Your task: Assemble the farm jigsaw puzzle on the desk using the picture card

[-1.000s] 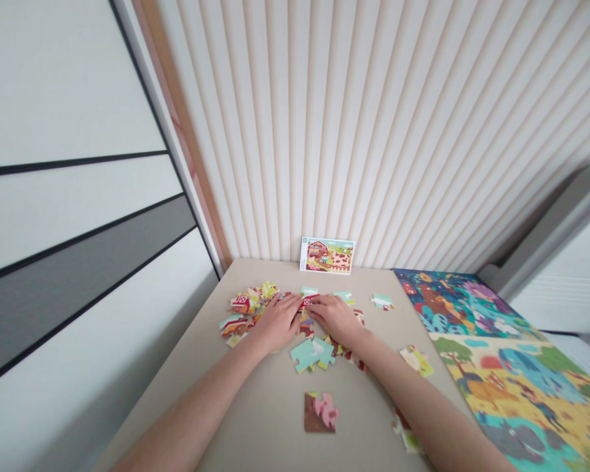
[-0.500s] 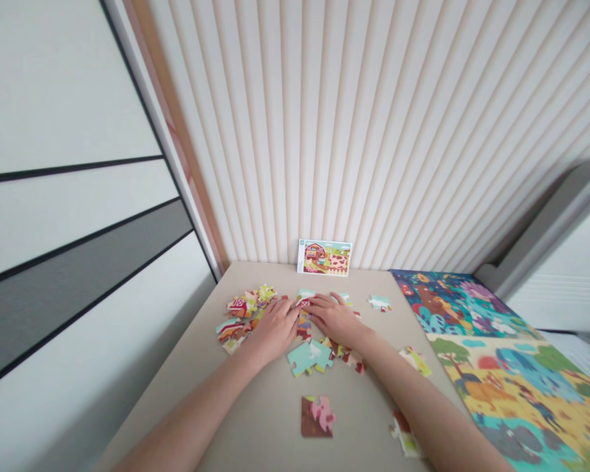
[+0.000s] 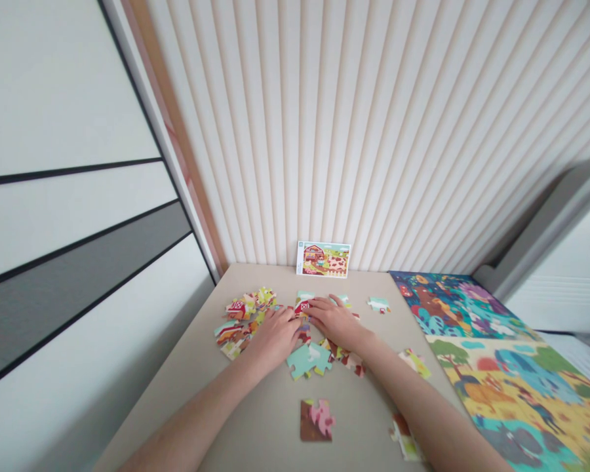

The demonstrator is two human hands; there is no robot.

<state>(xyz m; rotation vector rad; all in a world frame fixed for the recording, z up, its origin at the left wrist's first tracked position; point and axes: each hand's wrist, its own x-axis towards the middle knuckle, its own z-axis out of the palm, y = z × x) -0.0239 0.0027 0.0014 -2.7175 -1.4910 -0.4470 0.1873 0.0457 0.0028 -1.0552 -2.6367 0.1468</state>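
Brown-and-pink jigsaw piece (image 3: 315,421): flat, bottom centre.
Left bare hand (image 3: 274,337): lower centre, fingers bent; cannot tell whether gripping.
Right bare hand (image 3: 338,324): just right, fingers bent; grip likewise unclear.
Red-and-white barn jigsaw piece (image 3: 301,306): lower centre, at the fingertips.
Rectangular farm-picture card (image 3: 323,259): mid-frame, upright.

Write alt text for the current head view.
A person's left hand and right hand are close together at a red-barn puzzle piece, among loose pieces on a beige table. A farm picture card stands behind them; a brown-and-pink piece lies nearer the viewer, and two colourful pictures lie along the right.
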